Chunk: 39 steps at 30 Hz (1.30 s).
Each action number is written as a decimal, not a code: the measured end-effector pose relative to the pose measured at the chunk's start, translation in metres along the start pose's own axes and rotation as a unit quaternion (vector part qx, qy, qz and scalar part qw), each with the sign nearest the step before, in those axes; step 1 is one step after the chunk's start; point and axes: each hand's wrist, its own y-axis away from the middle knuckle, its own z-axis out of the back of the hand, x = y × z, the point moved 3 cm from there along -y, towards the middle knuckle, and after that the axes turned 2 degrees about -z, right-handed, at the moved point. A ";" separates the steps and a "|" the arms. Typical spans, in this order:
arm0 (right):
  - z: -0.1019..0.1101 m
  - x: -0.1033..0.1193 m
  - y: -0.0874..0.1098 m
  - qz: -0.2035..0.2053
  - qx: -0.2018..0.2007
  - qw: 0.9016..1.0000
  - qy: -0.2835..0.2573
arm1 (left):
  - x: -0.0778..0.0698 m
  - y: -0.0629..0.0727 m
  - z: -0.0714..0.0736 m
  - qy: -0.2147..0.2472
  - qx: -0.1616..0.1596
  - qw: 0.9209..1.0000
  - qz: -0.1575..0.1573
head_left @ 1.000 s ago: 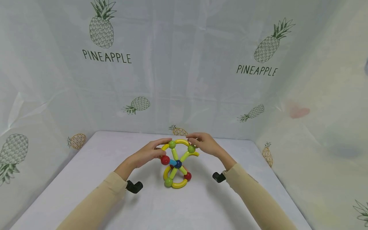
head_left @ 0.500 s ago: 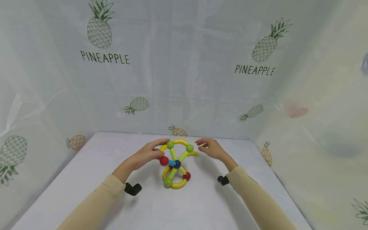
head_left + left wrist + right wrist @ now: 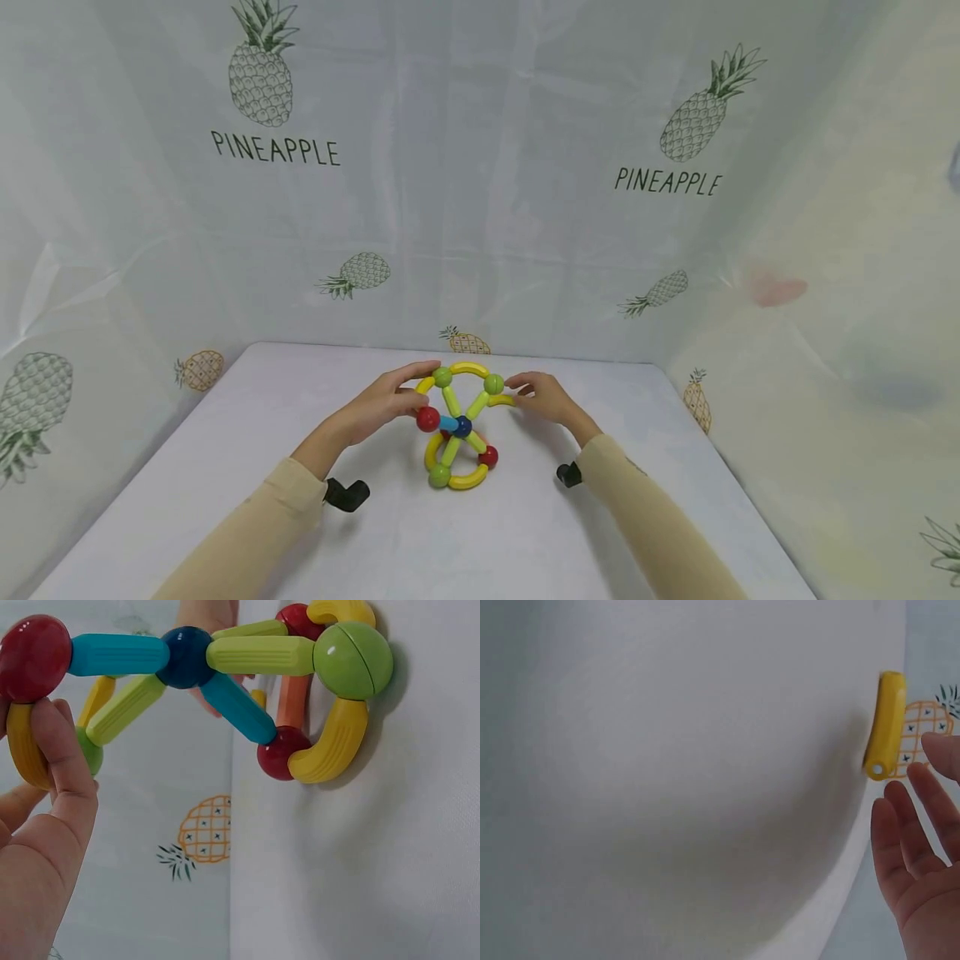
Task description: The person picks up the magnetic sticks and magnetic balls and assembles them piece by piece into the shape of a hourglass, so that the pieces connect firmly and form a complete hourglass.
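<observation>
Two linked rings make up a ball-and-stick toy, joined at a navy ball (image 3: pixel 187 658) by green and blue rods (image 3: pixel 120 655). Red and green balls (image 3: pixel 352 660) join its curved yellow sticks; the lower ring rests on the table. My left hand (image 3: pixel 378 408) pinches an upper curved yellow stick (image 3: pixel 28 746), just below a red ball (image 3: pixel 34 660). Behind the toy to the right lies a separate curved yellow stick (image 3: pixel 886 724). My right hand (image 3: pixel 551 400) is beside this stick, its fingers loosely bent and spread, fingertips close to the stick's end (image 3: pixel 878 769).
A white table (image 3: pixel 450 550) carries the toy. Behind it and at both sides hangs a pale curtain (image 3: pixel 480 208) printed with pineapples. Black wrist mounts (image 3: pixel 347 495) stick out from both beige sleeves (image 3: pixel 247 525).
My right hand has left the upper right green ball, moved right, then come down and slightly left to the loose curved yellow stick. The left hand keeps its grip almost in place.
</observation>
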 end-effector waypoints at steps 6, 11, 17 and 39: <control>-0.009 -0.005 -0.008 -0.013 0.010 1.000 0.007 | -0.001 0.000 -0.001 0.002 0.001 1.000 0.000; -0.013 -0.003 -0.009 -0.020 0.012 0.999 0.024 | -0.002 0.000 -0.002 0.004 0.001 1.000 0.000; -0.015 -0.002 -0.009 -0.039 0.011 0.998 0.047 | -0.004 0.001 -0.002 0.002 -0.002 1.000 0.002; -0.003 0.010 0.018 -0.060 0.002 0.997 0.046 | -0.003 0.003 -0.004 -0.004 -0.010 1.000 0.003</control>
